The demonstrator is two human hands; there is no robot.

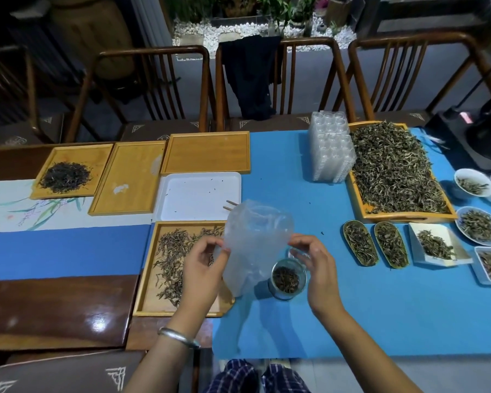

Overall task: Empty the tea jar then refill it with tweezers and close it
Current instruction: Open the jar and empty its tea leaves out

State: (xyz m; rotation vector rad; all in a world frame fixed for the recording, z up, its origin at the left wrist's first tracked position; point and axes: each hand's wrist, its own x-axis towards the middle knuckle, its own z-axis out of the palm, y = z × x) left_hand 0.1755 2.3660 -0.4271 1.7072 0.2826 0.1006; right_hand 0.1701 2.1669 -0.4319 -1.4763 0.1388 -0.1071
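Both hands hold a translucent plastic bag (253, 242) above the worktop (352, 307): the left hand (203, 263) pinches its left edge, the right hand (313, 260) pinches its right edge. The open tea jar (287, 278), containing dark leaves, stands on the blue mat just below the bag, beside the wooden tray (145, 293) of loose tea.

Three wooden slat-back chairs (281, 80) line the desk's (57, 310) far edge at twelve o'clock, a dark cloth (250, 75) draped over the middle one; white pebbles (210, 32) and plants (278, 9) lie behind in dim light.
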